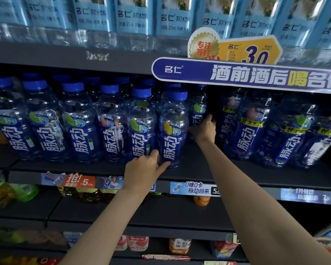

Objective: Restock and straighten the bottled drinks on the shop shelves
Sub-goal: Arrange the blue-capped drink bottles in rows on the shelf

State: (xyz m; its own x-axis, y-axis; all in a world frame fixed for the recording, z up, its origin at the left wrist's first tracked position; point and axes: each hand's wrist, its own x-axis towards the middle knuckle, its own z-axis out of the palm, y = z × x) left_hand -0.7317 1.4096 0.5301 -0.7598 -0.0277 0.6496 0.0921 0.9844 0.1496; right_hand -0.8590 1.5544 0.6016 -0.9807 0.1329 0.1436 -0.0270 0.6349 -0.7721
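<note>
We see the left hand (143, 169) at six o'clock of centre, fingers resting straight against the base of the front blue-capped bottle (173, 129) on the middle shelf (199, 175). The right hand (205, 129) reaches behind that bottle at three o'clock; whether it grips anything we cannot tell.

We see a row of blue-capped drink bottles (78, 121) standing upright on the dark middle shelf (208, 169), blue labels facing out. At 3 o'clock of the row, past a gap, stand larger blue bottles (250, 127), also upright, some turned slightly.
</note>
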